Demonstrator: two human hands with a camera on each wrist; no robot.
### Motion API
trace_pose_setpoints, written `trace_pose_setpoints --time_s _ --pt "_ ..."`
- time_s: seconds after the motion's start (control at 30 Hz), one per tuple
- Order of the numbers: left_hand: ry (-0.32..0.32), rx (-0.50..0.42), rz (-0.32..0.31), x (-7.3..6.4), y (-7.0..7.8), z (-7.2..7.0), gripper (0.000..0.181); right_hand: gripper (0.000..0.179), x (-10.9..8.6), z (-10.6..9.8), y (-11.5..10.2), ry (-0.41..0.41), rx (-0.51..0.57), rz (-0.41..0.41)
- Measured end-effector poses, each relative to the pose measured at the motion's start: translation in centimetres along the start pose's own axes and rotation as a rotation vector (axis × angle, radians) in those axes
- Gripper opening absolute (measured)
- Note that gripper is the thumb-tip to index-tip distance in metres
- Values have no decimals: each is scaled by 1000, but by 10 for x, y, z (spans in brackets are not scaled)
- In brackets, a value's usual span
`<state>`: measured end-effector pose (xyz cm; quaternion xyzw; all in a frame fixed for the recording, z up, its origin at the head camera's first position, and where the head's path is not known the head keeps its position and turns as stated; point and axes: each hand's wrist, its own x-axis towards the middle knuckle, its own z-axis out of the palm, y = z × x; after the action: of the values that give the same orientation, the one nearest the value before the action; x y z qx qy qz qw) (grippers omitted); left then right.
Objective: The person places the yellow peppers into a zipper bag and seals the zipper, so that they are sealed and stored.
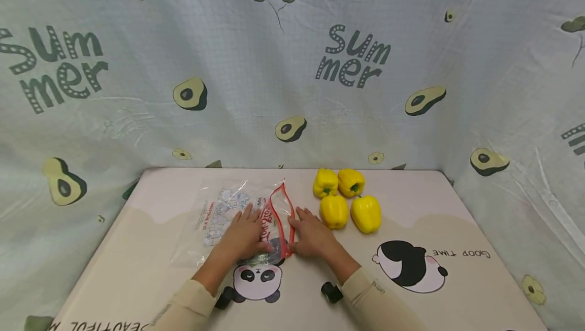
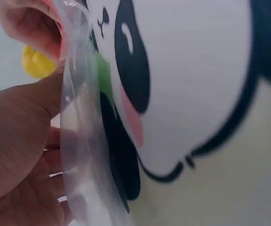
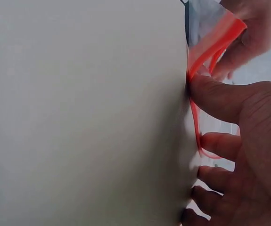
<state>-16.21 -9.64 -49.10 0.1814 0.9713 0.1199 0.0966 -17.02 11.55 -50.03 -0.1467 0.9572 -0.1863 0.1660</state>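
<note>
A clear plastic zip bag (image 1: 219,219) with printed drawings and red lettering lies on the table, its red-edged mouth (image 1: 285,219) toward the right and parted. My left hand (image 1: 242,234) rests on the bag near the mouth, fingers spread. In the left wrist view, the thumb and fingers lie along the clear film (image 2: 81,122). At the red edge is my right hand (image 1: 313,234), fingers extended. The right wrist view has its thumb (image 3: 217,101) touching the red strip (image 3: 217,42), while the fingertips reach the tabletop. Several yellow bell peppers (image 1: 333,212) sit just beyond the right hand.
The light tabletop (image 1: 411,316) carries printed pandas and lettering. A hanging cloth (image 1: 237,67) with avocado prints closes off the back and sides. Dark devices (image 1: 331,293) are at both wrists.
</note>
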Motion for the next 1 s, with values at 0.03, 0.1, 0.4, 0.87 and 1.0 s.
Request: trace_pose_setpoints --time_s 0.03,0.1,0.4,0.87,1.0 --pt "3 -8 4 0 2 0 92 76 0 0 0 1 -2 0" --pt "-7 -36 -1 -2 3 1 97 76 0 0 0 4 -9 0" --pt "-35 -137 -12 -2 -12 -4 110 79 0 -1 -3 1 -27 -23" --pt "65 -194 -322 24 18 -2 89 78 0 -5 -4 -23 -41 3" --pt "114 -224 -366 26 31 8 85 77 1 -4 -2 -27 -36 1"
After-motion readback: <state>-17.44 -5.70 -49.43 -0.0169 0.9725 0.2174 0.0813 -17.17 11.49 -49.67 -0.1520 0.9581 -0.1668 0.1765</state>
